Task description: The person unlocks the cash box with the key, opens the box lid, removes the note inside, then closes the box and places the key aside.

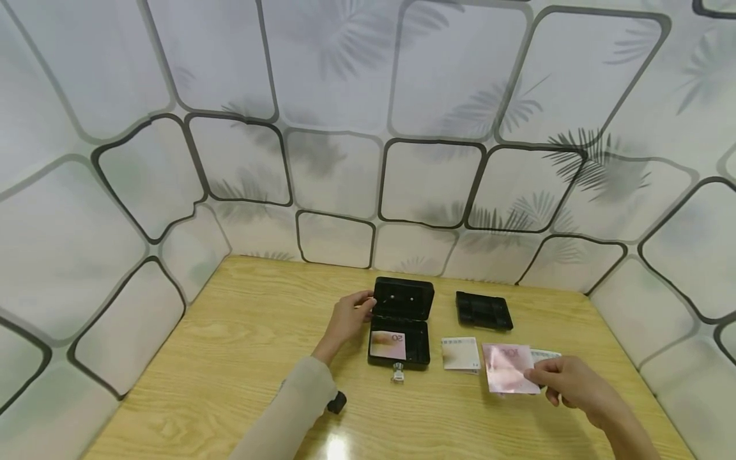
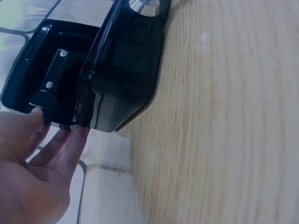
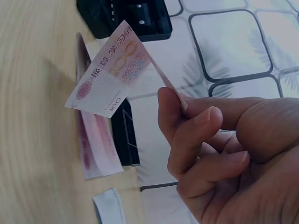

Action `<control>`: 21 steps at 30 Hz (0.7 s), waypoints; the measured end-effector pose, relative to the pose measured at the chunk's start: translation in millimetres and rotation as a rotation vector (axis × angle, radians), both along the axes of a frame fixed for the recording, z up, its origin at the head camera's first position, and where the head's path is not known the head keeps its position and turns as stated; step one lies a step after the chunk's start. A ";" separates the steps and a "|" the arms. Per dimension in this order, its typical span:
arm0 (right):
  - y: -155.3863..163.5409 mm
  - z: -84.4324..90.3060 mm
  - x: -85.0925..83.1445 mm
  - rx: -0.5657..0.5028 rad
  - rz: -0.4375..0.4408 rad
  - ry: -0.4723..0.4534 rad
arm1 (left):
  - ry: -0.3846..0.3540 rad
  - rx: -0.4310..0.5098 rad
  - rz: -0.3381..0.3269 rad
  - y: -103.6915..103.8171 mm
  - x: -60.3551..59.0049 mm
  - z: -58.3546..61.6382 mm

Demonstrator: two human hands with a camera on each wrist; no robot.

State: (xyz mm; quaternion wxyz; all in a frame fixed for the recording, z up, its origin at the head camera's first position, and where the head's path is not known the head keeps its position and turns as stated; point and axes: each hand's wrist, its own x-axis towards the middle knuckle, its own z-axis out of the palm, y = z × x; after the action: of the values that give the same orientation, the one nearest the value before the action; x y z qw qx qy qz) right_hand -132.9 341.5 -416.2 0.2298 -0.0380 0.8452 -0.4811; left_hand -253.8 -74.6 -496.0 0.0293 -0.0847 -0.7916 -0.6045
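A small black cash box (image 1: 418, 340) stands with its lid (image 1: 404, 298) raised, and a folded pink 20 banknote (image 1: 386, 345) lies inside. My left hand (image 1: 347, 318) grips the lid's left edge, the thumb (image 2: 36, 112) on the inner side and the fingers behind. At the right, my right hand (image 1: 575, 384) pinches a folded pink 100 banknote (image 3: 112, 70) between thumb and index finger, over the table. Partly beneath it is another banknote (image 1: 545, 354). A folded pale banknote (image 1: 460, 353) lies between the box and the held note.
Behind the banknotes lies a black compartment tray (image 1: 484, 311). A silver lock (image 1: 398, 372) sits at the box's front. The wooden table (image 1: 259, 306) meets patterned fabric walls (image 1: 339, 239) at its back and sides.
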 end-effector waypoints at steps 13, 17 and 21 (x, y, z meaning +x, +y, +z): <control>-18.3 -34.6 8.5 -0.060 0.034 -0.034 | 0.002 -0.003 0.003 0.4 -0.7 -0.6; -27.0 -45.4 10.2 -0.074 0.026 -0.040 | 0.006 -0.002 0.003 0.3 -1.7 -1.0; -34.0 -52.8 10.8 -0.051 0.020 -0.040 | 0.010 -0.006 -0.001 0.1 -0.9 -1.0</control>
State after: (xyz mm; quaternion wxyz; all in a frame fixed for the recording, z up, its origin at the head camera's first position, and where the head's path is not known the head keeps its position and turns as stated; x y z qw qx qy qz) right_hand -122.1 307.5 -468.9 0.2505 -0.0429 0.8274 -0.5009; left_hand -254.7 -74.5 -497.0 0.0329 -0.0882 -0.7930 -0.6018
